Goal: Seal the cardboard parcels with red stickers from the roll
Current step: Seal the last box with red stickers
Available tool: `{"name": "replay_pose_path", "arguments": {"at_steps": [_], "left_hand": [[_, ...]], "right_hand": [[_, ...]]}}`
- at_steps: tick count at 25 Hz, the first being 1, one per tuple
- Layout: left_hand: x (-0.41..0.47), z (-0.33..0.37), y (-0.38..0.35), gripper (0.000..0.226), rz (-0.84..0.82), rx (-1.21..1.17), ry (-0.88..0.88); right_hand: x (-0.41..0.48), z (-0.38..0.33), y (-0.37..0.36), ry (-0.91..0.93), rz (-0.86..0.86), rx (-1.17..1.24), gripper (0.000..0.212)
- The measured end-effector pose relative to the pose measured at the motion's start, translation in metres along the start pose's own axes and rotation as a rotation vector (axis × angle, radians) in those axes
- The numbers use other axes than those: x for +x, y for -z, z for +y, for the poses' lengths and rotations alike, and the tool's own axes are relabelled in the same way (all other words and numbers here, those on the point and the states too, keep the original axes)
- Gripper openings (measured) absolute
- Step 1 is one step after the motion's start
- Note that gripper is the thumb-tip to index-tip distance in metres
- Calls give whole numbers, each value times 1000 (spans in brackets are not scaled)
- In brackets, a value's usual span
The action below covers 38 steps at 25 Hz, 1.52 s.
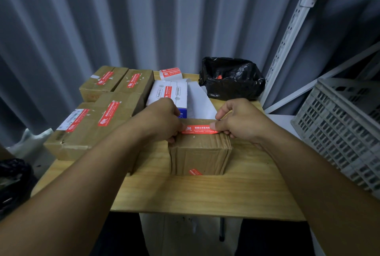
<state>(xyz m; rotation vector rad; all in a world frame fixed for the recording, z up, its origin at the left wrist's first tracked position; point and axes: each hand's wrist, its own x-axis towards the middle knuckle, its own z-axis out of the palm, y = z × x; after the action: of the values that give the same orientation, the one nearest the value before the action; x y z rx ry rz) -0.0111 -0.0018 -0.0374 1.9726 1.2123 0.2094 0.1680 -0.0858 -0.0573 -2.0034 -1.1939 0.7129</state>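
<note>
A small cardboard parcel [200,153] stands in the middle of the wooden table [185,194]. A red sticker [199,129] lies across its top, and another red sticker shows on its front face. My left hand [162,121] pinches the sticker's left end against the parcel. My right hand [240,121] pinches the right end with thumb and fingers. The sticker roll [170,73] sits at the table's far edge, with its white backing strip [198,101] trailing toward the parcel.
Several brown parcels [98,116] with red stickers are stacked at the left. A white and blue box [170,93] lies behind my left hand. A black plastic bag [232,79] sits at the back right. A grey crate [345,122] and metal shelving stand right.
</note>
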Motion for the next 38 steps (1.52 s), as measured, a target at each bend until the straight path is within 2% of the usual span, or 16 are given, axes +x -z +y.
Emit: {"name": "replay_pose_path", "arguments": {"at_steps": [10, 18, 26, 35, 38], "left_hand": [[4, -1, -3, 19, 12, 96, -8], [12, -8, -7, 29, 45, 146, -11], [14, -11, -9, 25, 81, 176, -22], [8, -10, -7, 38, 62, 162, -32], [6, -9, -6, 39, 68, 172, -44]], "right_hand": [[3, 2, -7, -2, 61, -52, 24], [-3, -3, -9, -1, 111, -139, 22], [-5, -10, -9, -4, 118, -247, 22], [-10, 19, -15, -51, 166, -30, 22], [-13, 21, -24, -47, 188, 11, 38]]}}
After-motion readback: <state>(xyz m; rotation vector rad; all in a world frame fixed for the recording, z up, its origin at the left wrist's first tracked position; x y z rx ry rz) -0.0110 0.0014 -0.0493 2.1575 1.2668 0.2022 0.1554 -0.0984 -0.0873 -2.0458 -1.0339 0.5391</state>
